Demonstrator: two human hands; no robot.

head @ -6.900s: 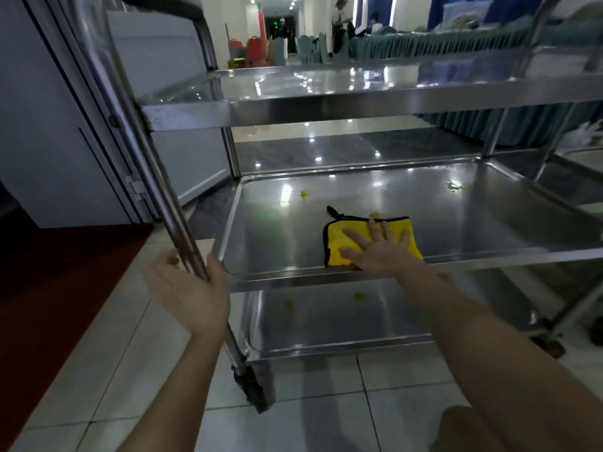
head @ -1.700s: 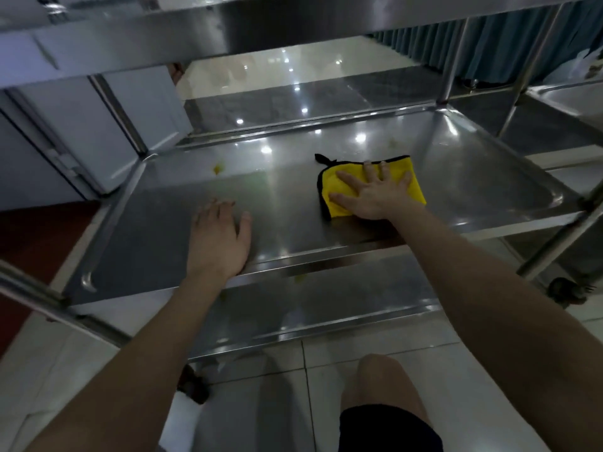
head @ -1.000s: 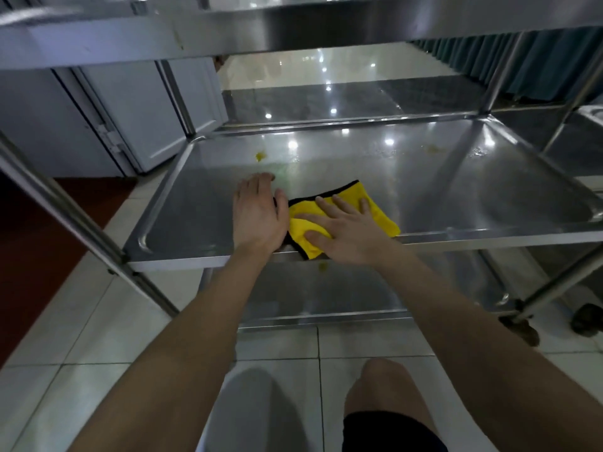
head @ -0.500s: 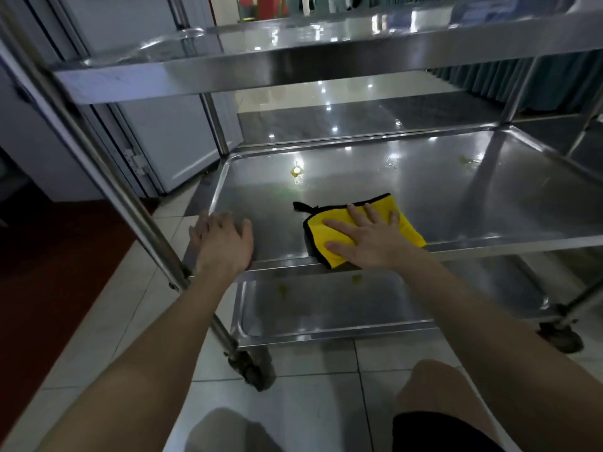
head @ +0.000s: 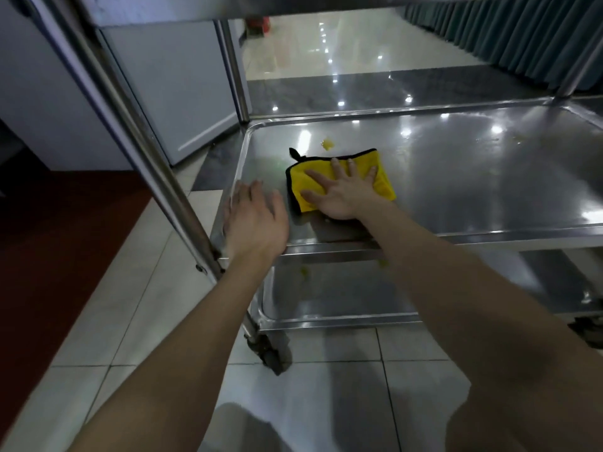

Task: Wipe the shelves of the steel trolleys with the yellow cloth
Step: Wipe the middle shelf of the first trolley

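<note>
The yellow cloth (head: 381, 177), folded and edged in black, lies on the left part of the steel trolley's middle shelf (head: 473, 177). My right hand (head: 342, 194) presses flat on it with fingers spread. My left hand (head: 254, 220) rests flat on the shelf's front left corner, fingers straight, a little left of the cloth. A small yellow smear (head: 327, 144) sits on the shelf just beyond the cloth. The lower shelf (head: 342, 295) shows below, with yellow specks near its front edge.
The trolley's slanted steel upright (head: 130, 125) crosses the left of the view, and the top shelf's edge hangs overhead. A castor (head: 272, 353) stands on the pale tiled floor. A grey door (head: 176, 86) and red carpet (head: 49, 239) are at left, dark curtains (head: 509, 34) at back right.
My right hand has slid the cloth away from the front edge, farther back on the middle shelf toward the yellow smear. My left hand stays on the front left corner.
</note>
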